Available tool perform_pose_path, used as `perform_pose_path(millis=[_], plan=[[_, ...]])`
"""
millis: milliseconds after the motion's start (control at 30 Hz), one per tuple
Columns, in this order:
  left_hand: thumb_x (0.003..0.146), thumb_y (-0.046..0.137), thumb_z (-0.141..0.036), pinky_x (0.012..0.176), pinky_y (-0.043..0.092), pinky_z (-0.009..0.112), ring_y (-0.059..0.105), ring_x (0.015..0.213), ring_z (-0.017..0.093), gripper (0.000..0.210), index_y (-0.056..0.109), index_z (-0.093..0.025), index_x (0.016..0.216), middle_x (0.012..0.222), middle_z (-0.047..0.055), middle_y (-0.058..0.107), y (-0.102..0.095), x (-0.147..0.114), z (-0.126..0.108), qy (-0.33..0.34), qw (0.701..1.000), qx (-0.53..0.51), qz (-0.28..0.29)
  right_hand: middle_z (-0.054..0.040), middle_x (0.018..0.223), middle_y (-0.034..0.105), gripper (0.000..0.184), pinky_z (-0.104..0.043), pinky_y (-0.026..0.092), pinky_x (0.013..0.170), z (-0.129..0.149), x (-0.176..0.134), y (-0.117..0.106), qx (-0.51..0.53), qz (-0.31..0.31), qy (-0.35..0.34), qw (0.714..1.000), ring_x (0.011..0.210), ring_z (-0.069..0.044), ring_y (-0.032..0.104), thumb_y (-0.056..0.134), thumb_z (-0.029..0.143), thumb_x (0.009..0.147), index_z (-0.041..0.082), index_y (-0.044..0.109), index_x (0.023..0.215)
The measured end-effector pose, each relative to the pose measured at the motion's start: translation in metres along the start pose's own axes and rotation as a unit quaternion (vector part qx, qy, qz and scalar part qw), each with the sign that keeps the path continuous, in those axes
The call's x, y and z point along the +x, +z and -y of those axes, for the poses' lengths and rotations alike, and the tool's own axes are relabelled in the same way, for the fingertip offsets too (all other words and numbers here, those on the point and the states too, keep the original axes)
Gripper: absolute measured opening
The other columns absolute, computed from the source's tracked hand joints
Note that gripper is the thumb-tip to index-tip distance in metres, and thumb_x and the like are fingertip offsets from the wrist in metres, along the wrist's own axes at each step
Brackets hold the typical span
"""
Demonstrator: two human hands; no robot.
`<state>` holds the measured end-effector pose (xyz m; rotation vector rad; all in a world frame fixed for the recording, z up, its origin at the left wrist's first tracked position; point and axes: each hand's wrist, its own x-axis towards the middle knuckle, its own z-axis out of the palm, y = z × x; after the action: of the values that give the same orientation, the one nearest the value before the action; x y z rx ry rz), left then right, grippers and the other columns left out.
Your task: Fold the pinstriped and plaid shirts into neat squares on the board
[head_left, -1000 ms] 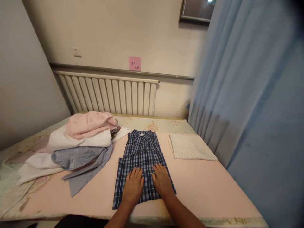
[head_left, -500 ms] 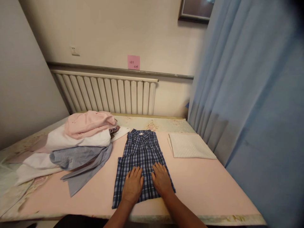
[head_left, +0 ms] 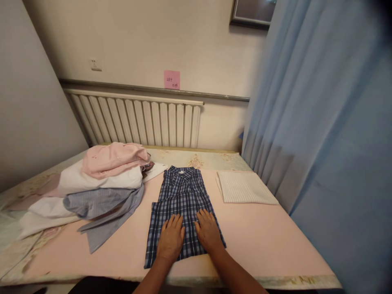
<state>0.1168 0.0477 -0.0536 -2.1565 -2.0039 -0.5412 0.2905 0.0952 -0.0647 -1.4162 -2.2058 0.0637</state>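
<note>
A blue plaid shirt (head_left: pixel 180 198) lies folded lengthwise on the pink cloth (head_left: pixel 260 241), its collar pointing away from me and its lower part folded up over the front. My left hand (head_left: pixel 171 237) rests flat on the left side of its lower part, fingers stretched forward. On the right side of that same part lies my right hand (head_left: pixel 208 230), palm down and open. Both hands touch the fabric without gripping it. The shirt's near edge is partly hidden under my hands and wrists.
A heap of loose clothes (head_left: pixel 104 175), pink, white and grey-blue, is piled at the left. To the right lies a folded cream striped cloth (head_left: pixel 248 188). A blue curtain (head_left: pixel 294 102) hangs along the right side. Behind the bed stands a white radiator (head_left: pixel 137 118).
</note>
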Motion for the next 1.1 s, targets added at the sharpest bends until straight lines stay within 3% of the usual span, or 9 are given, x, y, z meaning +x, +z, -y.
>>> perform_pose_path(millis=[667,833,967,1100], plan=[[0.094,0.038,-0.025,0.108,0.035,0.046,0.045,0.132,0.026,0.041,0.055,-0.017,0.131,0.138,0.007,0.056,-0.001,-0.001,-0.001,-0.002,1.0,-0.003,0.007,-0.0102,0.133,0.058,0.035,-0.047,0.029,0.112,-0.003,0.002,0.003,0.034,-0.025,-0.006,0.999,0.13,-0.026,0.046,0.05,0.022,0.09,0.018,0.062,0.123],[0.094,0.037,-0.022,0.107,0.036,0.046,0.045,0.132,0.026,0.041,0.056,-0.018,0.13,0.138,0.007,0.056,-0.005,-0.001,-0.003,-0.01,1.0,0.002,0.016,-0.0067,0.114,0.068,0.029,-0.029,0.039,0.102,-0.013,0.028,-0.016,0.097,-0.014,0.091,0.991,0.11,-0.018,0.059,0.047,0.018,0.089,0.018,0.065,0.111],[0.093,0.038,-0.022,0.107,0.036,0.047,0.045,0.132,0.027,0.042,0.056,-0.018,0.13,0.138,0.006,0.056,-0.008,0.001,-0.004,-0.013,0.999,0.002,0.03,-0.0088,0.102,0.07,0.028,-0.028,0.044,0.086,-0.038,0.06,-0.029,0.084,-0.022,0.199,0.976,0.096,-0.019,0.063,0.041,0.021,0.09,0.016,0.065,0.104],[0.093,0.038,-0.022,0.107,0.036,0.047,0.045,0.132,0.026,0.042,0.056,-0.019,0.131,0.139,0.007,0.056,-0.008,0.001,-0.004,-0.018,0.999,-0.006,0.035,-0.0076,0.085,0.071,0.022,-0.028,0.043,0.068,-0.059,0.084,-0.027,0.083,0.027,0.283,0.955,0.081,-0.02,0.065,0.05,0.031,0.087,0.018,0.067,0.084]])
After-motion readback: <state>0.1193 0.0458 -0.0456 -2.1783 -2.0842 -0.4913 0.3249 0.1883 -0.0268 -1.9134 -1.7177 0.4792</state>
